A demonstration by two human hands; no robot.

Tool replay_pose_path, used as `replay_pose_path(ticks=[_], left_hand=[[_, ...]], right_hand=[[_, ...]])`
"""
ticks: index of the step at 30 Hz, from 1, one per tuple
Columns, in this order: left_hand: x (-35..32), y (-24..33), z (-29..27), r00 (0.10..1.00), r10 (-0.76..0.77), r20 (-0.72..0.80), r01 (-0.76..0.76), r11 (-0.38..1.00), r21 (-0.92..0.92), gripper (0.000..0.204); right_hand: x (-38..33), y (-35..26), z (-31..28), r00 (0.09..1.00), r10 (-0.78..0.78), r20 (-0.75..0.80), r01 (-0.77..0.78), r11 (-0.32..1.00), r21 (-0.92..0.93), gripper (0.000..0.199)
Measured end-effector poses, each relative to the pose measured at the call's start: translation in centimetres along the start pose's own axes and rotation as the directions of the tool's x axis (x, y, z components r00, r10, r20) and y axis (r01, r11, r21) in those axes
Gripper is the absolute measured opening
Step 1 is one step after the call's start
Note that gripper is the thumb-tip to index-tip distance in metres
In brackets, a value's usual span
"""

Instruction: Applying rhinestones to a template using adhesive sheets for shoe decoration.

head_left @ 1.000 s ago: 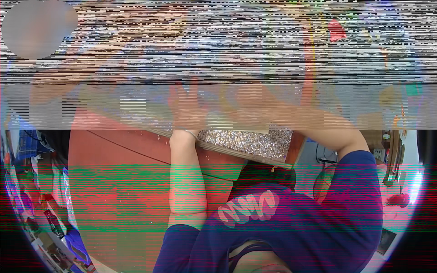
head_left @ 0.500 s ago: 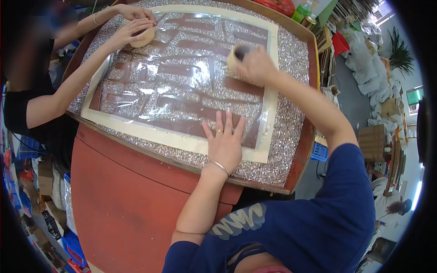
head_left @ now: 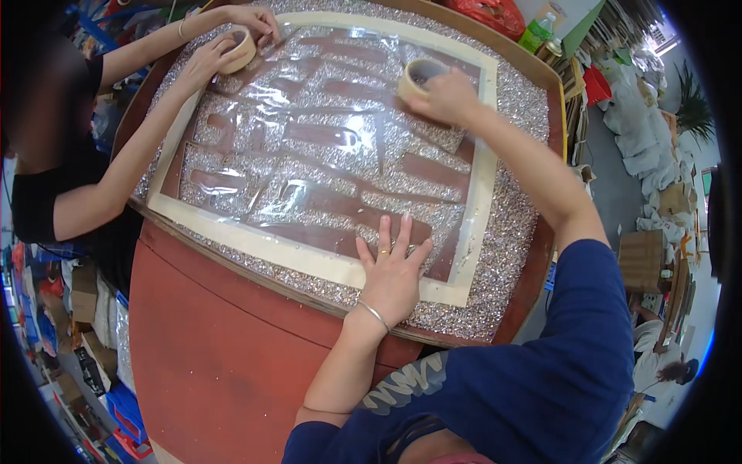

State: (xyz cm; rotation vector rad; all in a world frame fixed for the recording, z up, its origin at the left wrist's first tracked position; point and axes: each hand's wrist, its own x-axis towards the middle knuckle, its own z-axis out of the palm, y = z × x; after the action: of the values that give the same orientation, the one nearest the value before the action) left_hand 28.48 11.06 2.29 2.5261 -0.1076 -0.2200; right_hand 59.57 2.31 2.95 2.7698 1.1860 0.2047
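My right hand (head_left: 448,97) grips a roll of cream tape (head_left: 411,80), held on its side against the clear plastic sheet (head_left: 309,197). Spread flat, my left hand (head_left: 393,282) presses on the sheet's near edge, fingers apart and a bangle on the wrist. Through the plastic show brown shapes with glittering grains between them, and a pale cream border (head_left: 255,232) frames it all. Across on the left, a co-worker's hand (head_left: 202,66) holds another tape roll (head_left: 241,51) on the sheet. The co-worker's other hand (head_left: 251,21) touches the far left corner.
Loose glittering grains (head_left: 510,131) surround the sheet inside a wooden-rimmed tray (head_left: 558,131). A red table surface (head_left: 224,348) lies nearer. Beyond the far rim are a red plastic bag (head_left: 491,17) and a green bottle (head_left: 537,32). A cardboard box (head_left: 643,259) stands at right.
My right hand and its tape roll have moved a little toward the far side of the sheet. My left hand stays pressed down. The co-worker's two hands have drawn slightly apart.
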Motion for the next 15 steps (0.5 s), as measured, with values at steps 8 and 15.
replay_pose_path(ticks=[8,15], left_hand=[[0.1,-0.4,0.3,0.999,0.029,-0.018,-0.030,0.999,-0.031,0.041],[0.5,0.1,1.0,0.993,0.077,-0.084,-0.083,0.994,-0.067,0.041]], right_hand=[[7.7,-4.8,-1.1,0.998,0.018,0.064,-0.015,0.999,-0.043,0.049],[13.0,-4.9,0.9,0.972,0.210,-0.110,-0.198,0.974,0.112,0.053]])
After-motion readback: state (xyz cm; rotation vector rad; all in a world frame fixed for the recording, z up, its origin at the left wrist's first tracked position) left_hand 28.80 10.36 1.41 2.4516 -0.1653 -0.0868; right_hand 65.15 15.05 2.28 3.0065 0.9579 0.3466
